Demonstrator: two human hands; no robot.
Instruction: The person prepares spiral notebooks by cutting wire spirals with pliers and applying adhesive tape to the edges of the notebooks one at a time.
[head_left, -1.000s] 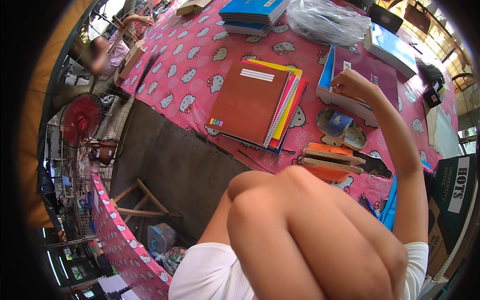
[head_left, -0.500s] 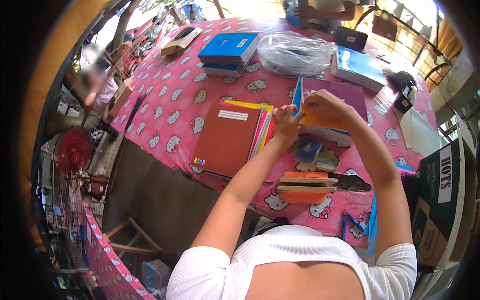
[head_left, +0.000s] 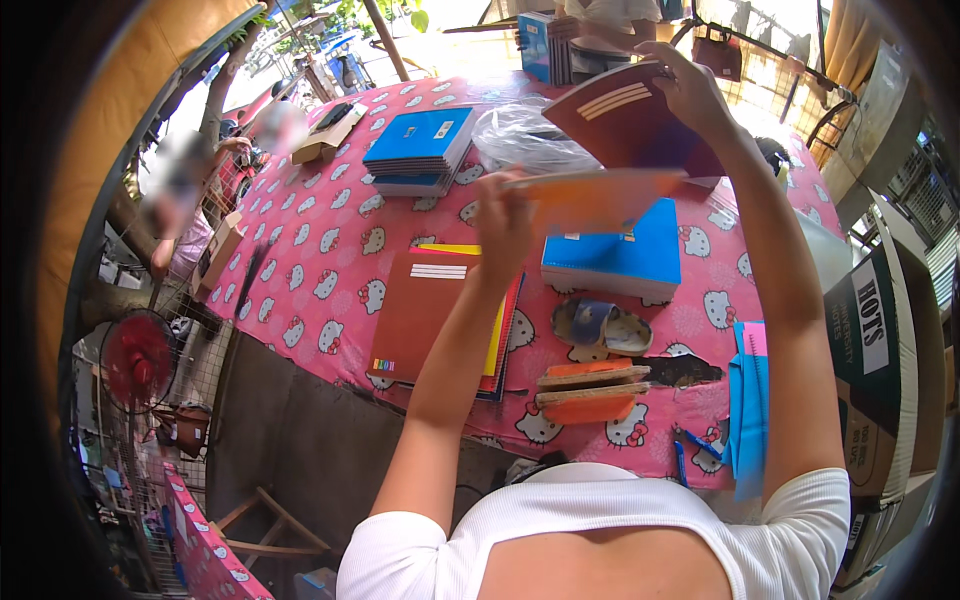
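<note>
Orange notebook: thin, flat, orange-covered notebook (head_left: 600,197), held level and raised above the pink patterned tablecloth (head_left: 330,250); seen nearly edge-on, so its cover is blurred and its print unreadable
Left hand: the left hand (head_left: 503,222) grips the orange notebook's left end, fingers curled over the edge
Maroon notebook: dark red cover with pale stripes (head_left: 628,120), tilted up behind the orange one, its lower part hidden by it
Right hand: the right hand (head_left: 690,88) clasps the maroon notebook's upper right corner, fingers wrapped over the top
Below the hands: a blue notebook stack (head_left: 615,262) lies on the cloth, its upper edge covered by the orange notebook
Beside: a brown notebook (head_left: 425,310) lies on a coloured pile left of the forearm
Hard to make out: clear plastic bag (head_left: 525,135) contents unclear
</note>
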